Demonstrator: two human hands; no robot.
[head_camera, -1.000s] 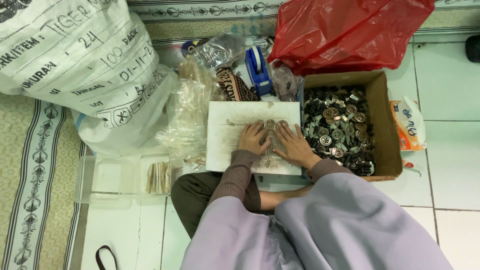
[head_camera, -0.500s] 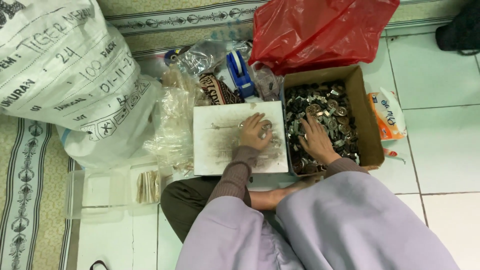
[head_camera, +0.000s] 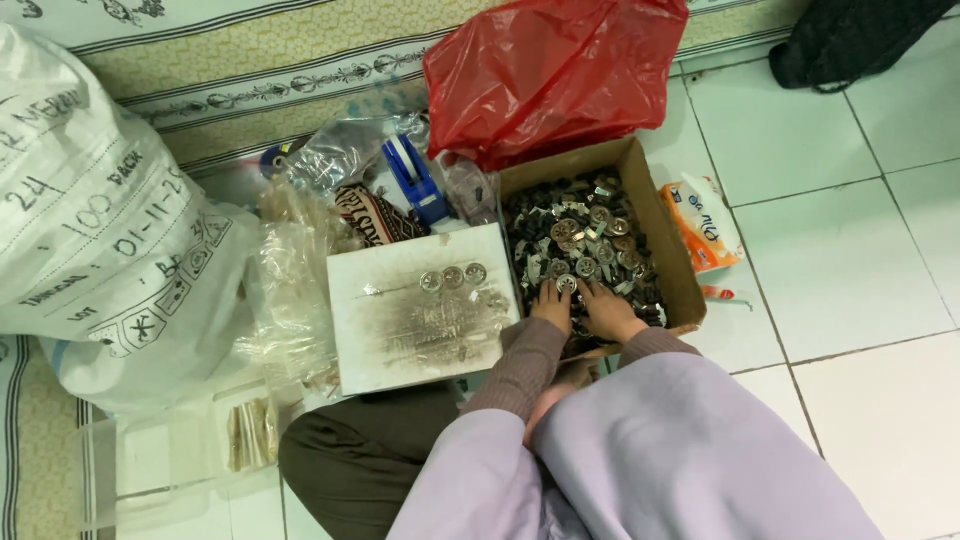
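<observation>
Both hands are inside the cardboard box (head_camera: 668, 243), which is full of small round metal pieces (head_camera: 585, 240). My left hand (head_camera: 551, 304) rests on the pile at the box's near edge, fingertips at one round piece. My right hand (head_camera: 607, 312) lies right beside it, fingers curled into the pieces. Whether either hand grips a piece is hidden. To the left lies a smudged white board (head_camera: 420, 310) with three round metal pieces (head_camera: 453, 278) in a row near its far edge.
A red plastic bag (head_camera: 550, 70) sits behind the box. A big white sack (head_camera: 100, 230) fills the left. Clear plastic bags (head_camera: 290, 280), a blue tape dispenser (head_camera: 412, 175), an orange-white packet (head_camera: 705, 225), a clear tray (head_camera: 170, 450) and a dark bag (head_camera: 850, 35) lie around.
Both hands left the white board and went into the box, the right first, then the left. Three round pieces now lie on the board.
</observation>
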